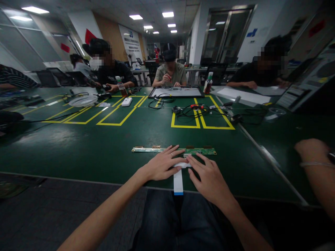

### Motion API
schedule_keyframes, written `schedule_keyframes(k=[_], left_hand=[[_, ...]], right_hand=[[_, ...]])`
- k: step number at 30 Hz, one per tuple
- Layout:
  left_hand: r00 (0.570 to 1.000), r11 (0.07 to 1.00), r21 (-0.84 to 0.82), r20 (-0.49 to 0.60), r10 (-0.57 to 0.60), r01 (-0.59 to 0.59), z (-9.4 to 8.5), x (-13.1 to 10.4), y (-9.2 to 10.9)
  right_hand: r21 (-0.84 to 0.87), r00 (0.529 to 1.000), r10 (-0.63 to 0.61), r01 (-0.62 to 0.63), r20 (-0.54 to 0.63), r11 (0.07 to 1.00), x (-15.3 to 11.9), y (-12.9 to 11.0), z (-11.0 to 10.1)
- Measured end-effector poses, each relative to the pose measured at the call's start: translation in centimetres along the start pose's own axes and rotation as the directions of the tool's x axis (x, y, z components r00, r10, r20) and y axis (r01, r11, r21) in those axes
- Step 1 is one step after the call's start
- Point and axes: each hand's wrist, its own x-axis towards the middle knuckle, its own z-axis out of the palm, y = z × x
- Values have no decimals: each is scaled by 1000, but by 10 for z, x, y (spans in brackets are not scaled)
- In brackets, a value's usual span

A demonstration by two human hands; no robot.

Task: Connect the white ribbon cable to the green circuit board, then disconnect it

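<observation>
A long, narrow green circuit board point(206, 152) lies crosswise on the green table point(104, 153), with copper-coloured tabs along its far edge. My left hand point(165, 163), a ring on one finger, rests palm down over the board's middle with its fingers spread. Beside it, my right hand point(208, 174) has its fingers apart, the fingertips at the board's near edge by a small white connector. A white flat ribbon cable point(178, 181) runs from beneath the hands toward me, and its blue end reaches the table's front edge. Where the cable meets the board is partly hidden by my fingers.
Yellow tape outlines, black cables point(161, 101), a red tool point(196, 107) and a white panel point(176, 92) lie farther back. Two bottles stand there. A metal strip point(269, 157) crosses the right side. Several people sit around the table; another person's arm point(316, 167) is at right.
</observation>
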Motion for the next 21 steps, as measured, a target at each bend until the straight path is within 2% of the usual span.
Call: schedule_keyframes(k=[8,14,21], left_hand=[[1000,1000,-1,0,-6,6,1,-1,-2],[1000,1000,-26,5,-14,14,-3,1,2],[1000,999,-19,14,-25,25,-4,0,3]], right_hand=[[17,1000,6,-6,-8,1000,0,1,2],[2,991,58,-59,-117,998,-4,3,6],[-3,986,82,-83,-143,997,-6,2,5]])
